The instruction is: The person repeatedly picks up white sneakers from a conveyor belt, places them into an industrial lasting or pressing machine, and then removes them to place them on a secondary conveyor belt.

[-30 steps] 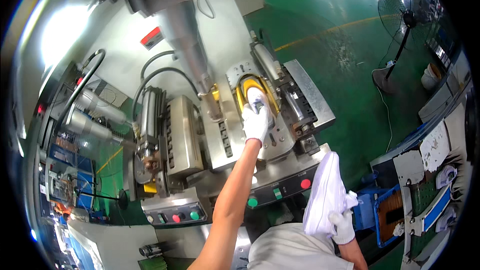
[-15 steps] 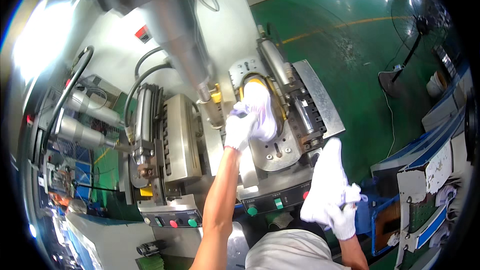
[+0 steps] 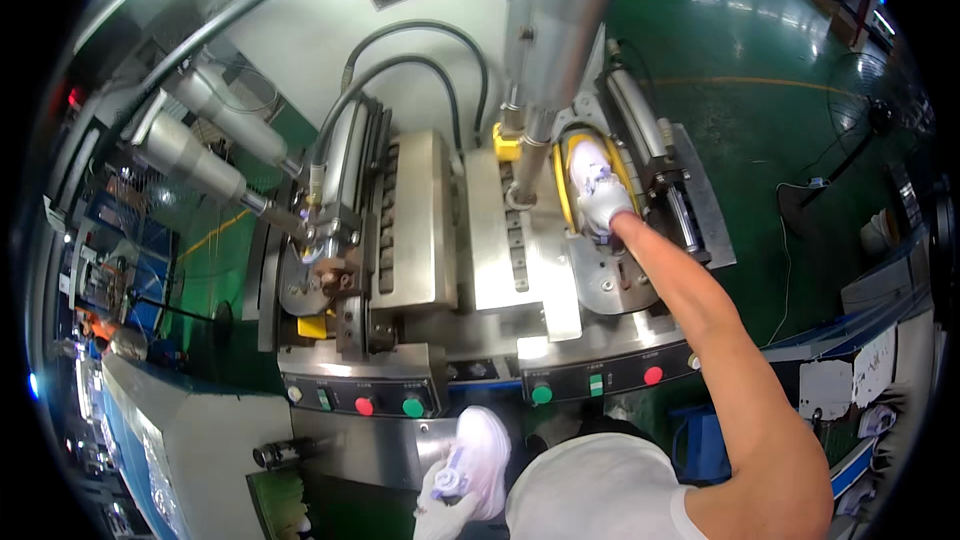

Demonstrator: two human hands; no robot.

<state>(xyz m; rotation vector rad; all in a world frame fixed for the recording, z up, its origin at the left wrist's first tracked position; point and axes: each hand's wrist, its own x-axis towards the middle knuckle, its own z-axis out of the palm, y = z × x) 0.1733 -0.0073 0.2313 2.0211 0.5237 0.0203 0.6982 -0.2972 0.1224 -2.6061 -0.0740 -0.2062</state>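
Observation:
At the lower edge, my left hand [image 3: 445,518] in a white knit glove grips a white sneaker [image 3: 482,455] with lilac laces, held near my lap with its toe pointing away from me. My right arm stretches forward to the press. There my right hand [image 3: 603,206], gloved too, is closed around the upper of a second white sneaker [image 3: 588,158]. This shoe sits toe-forward in the yellow-edged cradle [image 3: 563,185] of the right station, its heel end partly hidden by my hand and wrist.
Left of the cradle, a thick metal press column [image 3: 565,30] comes down. A left station has a steel block [image 3: 415,225], cylinders and black hoses. Control panels with a green button [image 3: 541,395] and red button [image 3: 653,375] run along the front. A fan [image 3: 870,110] stands far right.
My left hand has left the cradle and is now near my lap with a sneaker. My right hand has swung from the lower right into the cradle with a sneaker. The view has turned.

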